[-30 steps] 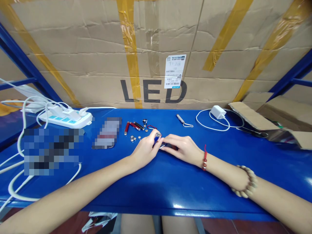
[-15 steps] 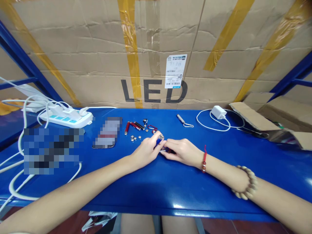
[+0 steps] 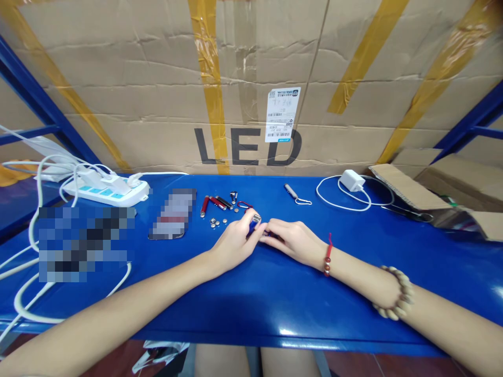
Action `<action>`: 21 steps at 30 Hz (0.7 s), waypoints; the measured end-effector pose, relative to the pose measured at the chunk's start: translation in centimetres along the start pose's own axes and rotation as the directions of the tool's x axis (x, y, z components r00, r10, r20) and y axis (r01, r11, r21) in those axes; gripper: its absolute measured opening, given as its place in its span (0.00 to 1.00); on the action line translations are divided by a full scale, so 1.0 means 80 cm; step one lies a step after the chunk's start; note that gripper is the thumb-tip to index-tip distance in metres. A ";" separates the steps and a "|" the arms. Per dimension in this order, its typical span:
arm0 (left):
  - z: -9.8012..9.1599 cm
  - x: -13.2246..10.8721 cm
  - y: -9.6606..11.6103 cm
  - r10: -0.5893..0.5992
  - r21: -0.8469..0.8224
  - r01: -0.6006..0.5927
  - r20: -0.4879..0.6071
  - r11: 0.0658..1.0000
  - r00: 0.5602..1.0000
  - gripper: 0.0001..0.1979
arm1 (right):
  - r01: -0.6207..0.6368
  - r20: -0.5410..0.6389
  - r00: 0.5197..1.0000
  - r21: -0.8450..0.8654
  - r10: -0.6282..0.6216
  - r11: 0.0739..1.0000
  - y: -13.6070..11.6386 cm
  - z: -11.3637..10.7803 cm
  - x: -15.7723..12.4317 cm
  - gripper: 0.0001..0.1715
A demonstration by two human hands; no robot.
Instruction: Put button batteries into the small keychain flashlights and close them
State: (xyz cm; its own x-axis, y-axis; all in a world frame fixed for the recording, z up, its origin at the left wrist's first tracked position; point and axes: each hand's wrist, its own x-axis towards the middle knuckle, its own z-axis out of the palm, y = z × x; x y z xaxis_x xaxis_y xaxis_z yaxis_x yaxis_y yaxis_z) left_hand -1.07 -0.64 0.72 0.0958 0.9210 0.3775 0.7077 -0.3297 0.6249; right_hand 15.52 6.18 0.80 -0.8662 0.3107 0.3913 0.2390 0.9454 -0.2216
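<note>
My left hand (image 3: pixel 231 243) is closed around a small blue tube with a silver end (image 3: pixel 254 221), which looks like a mini flashlight body. Against its fingertips, my right hand (image 3: pixel 293 238) is pinched on a small dark piece, mostly hidden by the fingers. Just beyond my left hand lie a red tube (image 3: pixel 205 206), another red tube (image 3: pixel 217 203) and a black tube (image 3: pixel 225 202). Several button cells (image 3: pixel 213 222) sit in front of them. A silver end piece (image 3: pixel 234 197) and a red carabiner clip (image 3: pixel 245 204) are close by.
A silver mini flashlight with a clip (image 3: pixel 291 191) lies at the back of the blue table (image 3: pixel 251 303). To the left are a blurred phone (image 3: pixel 173 214), a power strip (image 3: pixel 106 191) and loose cables. A white charger (image 3: pixel 352 180) is at right, before a large cardboard box (image 3: pixel 157 94).
The blue tube has tipped slightly toward my left hand, and its silver end shows a bit further left. The white strip near my right fingertips no longer shows.
</note>
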 end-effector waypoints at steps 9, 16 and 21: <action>-0.004 0.000 0.009 -0.048 -0.019 0.047 -0.072 0.999 0.996 0.07 | -0.078 -0.064 0.995 0.058 0.081 0.995 0.001 -0.001 0.000 0.17; -0.004 0.001 0.011 -0.076 0.003 0.077 -0.106 0.997 0.991 0.09 | -0.085 -0.070 0.994 0.062 0.089 0.994 0.001 0.001 0.001 0.17; -0.004 0.000 0.007 -0.056 -0.030 0.055 -0.034 0.998 0.998 0.08 | -0.067 -0.084 0.994 0.029 0.069 0.997 0.000 0.001 0.000 0.16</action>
State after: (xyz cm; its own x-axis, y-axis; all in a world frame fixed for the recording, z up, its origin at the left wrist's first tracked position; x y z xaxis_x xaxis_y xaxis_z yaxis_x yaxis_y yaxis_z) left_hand -0.89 -0.89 1.29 0.0319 0.9304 0.3651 0.6909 -0.2845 0.6646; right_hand 15.49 6.17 0.74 -0.8080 0.3822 0.4483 0.2832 0.9193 -0.2733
